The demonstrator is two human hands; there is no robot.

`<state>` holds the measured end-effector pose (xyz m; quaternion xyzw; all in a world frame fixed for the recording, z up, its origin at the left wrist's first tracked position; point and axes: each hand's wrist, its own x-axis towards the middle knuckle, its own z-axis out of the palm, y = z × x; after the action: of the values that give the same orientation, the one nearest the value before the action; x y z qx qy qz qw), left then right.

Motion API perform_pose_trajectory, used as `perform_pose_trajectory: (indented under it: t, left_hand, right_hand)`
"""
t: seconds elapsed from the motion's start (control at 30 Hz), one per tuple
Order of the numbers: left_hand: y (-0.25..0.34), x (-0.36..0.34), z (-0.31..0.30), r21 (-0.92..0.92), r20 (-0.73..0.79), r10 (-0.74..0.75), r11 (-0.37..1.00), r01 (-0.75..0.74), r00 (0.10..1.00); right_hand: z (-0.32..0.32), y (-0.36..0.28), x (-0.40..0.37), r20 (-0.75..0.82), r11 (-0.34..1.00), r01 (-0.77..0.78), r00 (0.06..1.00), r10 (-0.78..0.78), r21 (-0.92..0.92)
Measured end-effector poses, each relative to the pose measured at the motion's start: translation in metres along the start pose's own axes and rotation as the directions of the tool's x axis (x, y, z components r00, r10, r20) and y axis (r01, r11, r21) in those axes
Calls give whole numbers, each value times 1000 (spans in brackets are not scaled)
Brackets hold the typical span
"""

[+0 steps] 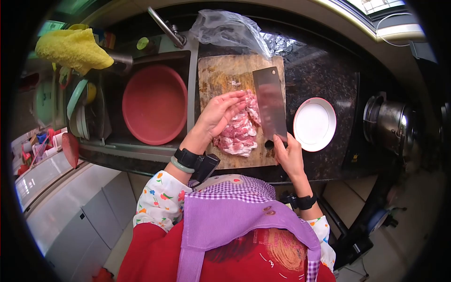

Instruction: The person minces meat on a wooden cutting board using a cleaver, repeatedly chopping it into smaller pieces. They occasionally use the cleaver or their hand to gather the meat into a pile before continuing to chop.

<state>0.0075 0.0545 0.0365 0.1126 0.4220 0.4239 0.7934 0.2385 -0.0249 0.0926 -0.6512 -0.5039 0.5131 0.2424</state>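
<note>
Raw meat [239,136], pink with white fat, lies in a heap of pieces on the worn wooden cutting board [216,75]. My left hand [220,112] is over the upper left of the meat, palm partly turned up, fingers extended and holding nothing. In my right hand [289,155] is the handle of a broad cleaver [271,101]. Its blade points away from me, along the right side of the meat. Part of the meat is hidden under my left hand. A white bowl with a red rim [314,124] is just right of the board.
A red basin [155,104] sits in the sink at the left, by the faucet [167,28]. Behind the board lies a clear plastic bag [230,30]. A yellow cloth [73,49] is at the upper left, and a metal pot [392,122] stands far right.
</note>
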Motion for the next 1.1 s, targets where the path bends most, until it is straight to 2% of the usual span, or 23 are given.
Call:
perform_pose_trajectory:
  t: [0.07,0.1,0.17,0.2,0.27,0.4,0.47,0.53,0.7,0.77,0.9,0.97,1.0,1.07,1.1]
  left_hand:
    - [-1,0,4,-186,122,-31,981,54,992]
    - [-3,2,6,-187,124,-32,981,55,992]
    - [-10,7,9,-63,2,-86,994,86,996]
    - [-10,6,14,-63,3,-87,994,87,996]
    - [-8,4,23,18,-84,-28,999,30,996]
    - [-7,6,17,-1,-54,-40,999,40,998]
    - [-6,6,15,-82,-17,-57,995,55,998]
    - [-6,5,15,-76,-47,-68,995,64,997]
    - [-1,-1,14,-117,-62,-81,990,74,995]
    - [1,-2,12,-114,-112,-93,990,81,989]
    - [5,-7,14,-99,-122,-82,993,71,989]
    - [4,-10,16,120,-153,28,993,-9,988]
    - [4,-12,17,121,-151,26,993,-7,988]
    - [6,-16,19,431,-70,347,856,-285,935]
    - [8,-16,17,398,-27,340,867,-302,940]
  right_hand:
    - [-1,-5,-4,8,999,-37,999,37,-5]
    - [-1,-4,-5,-5,1000,-15,1000,15,-4]
    - [-2,-4,-5,-20,1000,6,1000,-6,-4]
    - [-4,-5,-4,-8,1000,0,1000,0,-16]
    - [-5,-6,-4,3,1000,-6,1000,6,-27]
    - [-8,-6,-3,133,992,-121,984,116,35]
    - [-8,-4,-3,185,980,-183,968,167,74]
    - [-9,-1,-2,245,908,-338,929,279,248]
    - [-13,-3,1,299,844,-422,895,331,331]
    - [-17,-1,5,330,808,-464,875,355,362]
    - [-22,-2,8,329,832,-458,874,357,313]
    - [-21,0,8,323,834,-453,878,354,315]
    - [-21,0,8,320,837,-447,880,350,316]
    - [-20,1,7,318,837,-447,881,351,315]
    - [-19,2,7,317,838,-446,881,351,313]
